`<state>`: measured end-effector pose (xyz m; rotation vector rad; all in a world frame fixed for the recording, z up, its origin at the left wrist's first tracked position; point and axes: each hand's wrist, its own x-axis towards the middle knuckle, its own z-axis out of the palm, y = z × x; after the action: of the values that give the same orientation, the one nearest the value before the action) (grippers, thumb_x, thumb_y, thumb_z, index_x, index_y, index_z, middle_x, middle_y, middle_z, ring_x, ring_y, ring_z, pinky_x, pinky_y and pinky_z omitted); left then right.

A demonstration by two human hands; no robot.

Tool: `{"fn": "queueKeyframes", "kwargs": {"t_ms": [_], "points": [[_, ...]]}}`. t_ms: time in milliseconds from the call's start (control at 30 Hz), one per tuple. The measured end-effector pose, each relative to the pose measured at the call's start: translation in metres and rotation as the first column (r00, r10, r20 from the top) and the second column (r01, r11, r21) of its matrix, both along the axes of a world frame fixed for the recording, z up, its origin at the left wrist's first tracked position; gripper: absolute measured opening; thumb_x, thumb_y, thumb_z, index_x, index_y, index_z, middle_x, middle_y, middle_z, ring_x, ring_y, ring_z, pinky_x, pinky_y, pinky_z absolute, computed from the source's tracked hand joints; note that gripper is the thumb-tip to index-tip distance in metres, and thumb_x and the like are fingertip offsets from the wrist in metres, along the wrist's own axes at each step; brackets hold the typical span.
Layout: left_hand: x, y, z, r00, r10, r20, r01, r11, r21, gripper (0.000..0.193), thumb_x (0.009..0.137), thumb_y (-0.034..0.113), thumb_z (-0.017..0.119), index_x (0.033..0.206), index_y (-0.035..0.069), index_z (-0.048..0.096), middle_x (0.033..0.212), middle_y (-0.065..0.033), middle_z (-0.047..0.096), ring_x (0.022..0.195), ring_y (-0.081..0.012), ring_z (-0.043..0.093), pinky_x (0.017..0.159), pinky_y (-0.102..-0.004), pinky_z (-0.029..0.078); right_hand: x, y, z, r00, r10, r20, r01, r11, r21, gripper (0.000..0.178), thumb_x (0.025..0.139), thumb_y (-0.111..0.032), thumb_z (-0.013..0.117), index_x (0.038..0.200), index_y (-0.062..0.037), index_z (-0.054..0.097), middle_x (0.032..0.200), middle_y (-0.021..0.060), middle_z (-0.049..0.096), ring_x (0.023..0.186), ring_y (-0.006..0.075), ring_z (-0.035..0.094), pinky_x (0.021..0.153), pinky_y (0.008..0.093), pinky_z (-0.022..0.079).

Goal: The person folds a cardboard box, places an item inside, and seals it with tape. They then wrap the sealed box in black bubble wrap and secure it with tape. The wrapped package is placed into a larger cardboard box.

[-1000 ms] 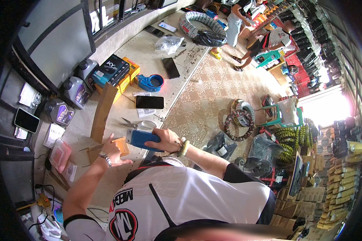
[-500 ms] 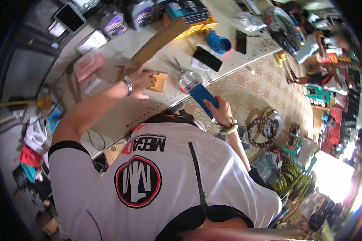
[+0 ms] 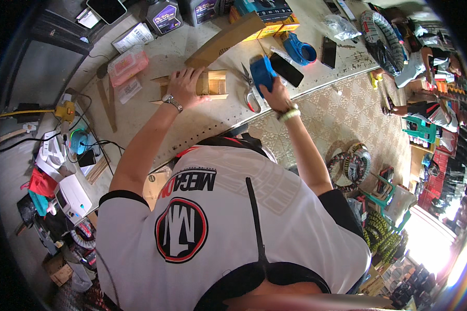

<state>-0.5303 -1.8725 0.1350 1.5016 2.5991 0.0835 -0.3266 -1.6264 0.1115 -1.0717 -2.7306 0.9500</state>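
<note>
My left hand (image 3: pixel 183 87) lies across a small brown cardboard box (image 3: pixel 217 82) on the workbench, fingers over its far edge and thumb along its near edge. The box's end flaps stand out and its top looks open. In my right hand (image 3: pixel 276 94) is a blue flat-sided item (image 3: pixel 262 71), held above the bench; its exact kind is hard to make out. Just left of that hand, scissors (image 3: pixel 250 88) with red and grey handles lie on the bench. A black phone (image 3: pixel 287 70) lies right beside the blue item.
A curved cardboard strip (image 3: pixel 225 41) stands behind the box. Farther back are oil bottles (image 3: pixel 163 18), a blue ring-shaped item (image 3: pixel 299 50) and another phone (image 3: pixel 328 52). A pink packet (image 3: pixel 128 67) lies left. The bench edge runs by my right hand; tyres (image 3: pixel 349 165) sit on the floor.
My right hand has moved away from me with the blue item, toward the phone. My left hand has come over the cardboard box, whose flaps now show. The whole view has shifted.
</note>
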Motion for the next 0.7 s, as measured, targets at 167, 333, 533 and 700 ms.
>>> {"fn": "queueKeyframes", "kwargs": {"t_ms": [167,333,533,700], "points": [[0.0,-0.006,-0.009,0.999,-0.009,-0.033,0.014,0.99,0.138,0.101,0.063,0.063,0.077,0.144,0.017,0.038,0.127,-0.0084,0.053,0.116,-0.0309,0.05,0.103,-0.0468,0.032,-0.071,0.007,-0.06,0.99,0.137,0.033,-0.14,0.927,0.349,0.048,0.078,-0.027,0.07,0.114,-0.0042,0.049,0.107,0.0197,0.064,0.103,0.0377,0.062,0.088,0.0479,0.047],[0.066,-0.018,0.016,0.97,0.223,0.102,-0.237,0.744,0.625,0.08,0.076,0.056,0.071,0.138,0.014,0.041,0.134,-0.0116,0.046,0.116,-0.0302,0.048,0.1,-0.0451,0.038,-0.058,-0.011,-0.062,0.948,0.129,-0.291,0.073,0.801,0.594,0.041,0.077,-0.022,0.069,0.112,-0.0068,0.055,0.109,0.0162,0.057,0.102,0.0357,0.054,0.087,0.0468,0.043],[0.079,-0.015,0.02,-0.694,-0.199,0.692,-0.649,-0.244,-0.721,0.088,0.078,0.049,0.075,0.139,0.006,0.029,0.138,-0.0119,0.037,0.122,-0.0303,0.04,0.088,-0.0527,0.047,0.018,-0.05,-0.076,0.981,0.042,-0.191,0.031,0.929,0.368,0.046,0.08,-0.03,0.068,0.116,-0.0039,0.055,0.114,0.0193,0.051,0.107,0.0376,0.049,0.092,0.049,0.04],[0.032,0.006,-0.038,-0.544,-0.038,0.838,-0.814,-0.219,-0.538,0.087,0.07,0.057,0.079,0.138,0.018,0.041,0.138,-0.0087,0.033,0.121,-0.0244,0.039,0.084,-0.0439,0.054,0.034,-0.032,-0.092,1.0,-0.002,0.014,-0.003,0.949,0.314,0.058,0.078,-0.039,0.071,0.121,-0.0036,0.055,0.117,0.0182,0.051,0.108,0.036,0.049,0.093,0.0486,0.041]]}}
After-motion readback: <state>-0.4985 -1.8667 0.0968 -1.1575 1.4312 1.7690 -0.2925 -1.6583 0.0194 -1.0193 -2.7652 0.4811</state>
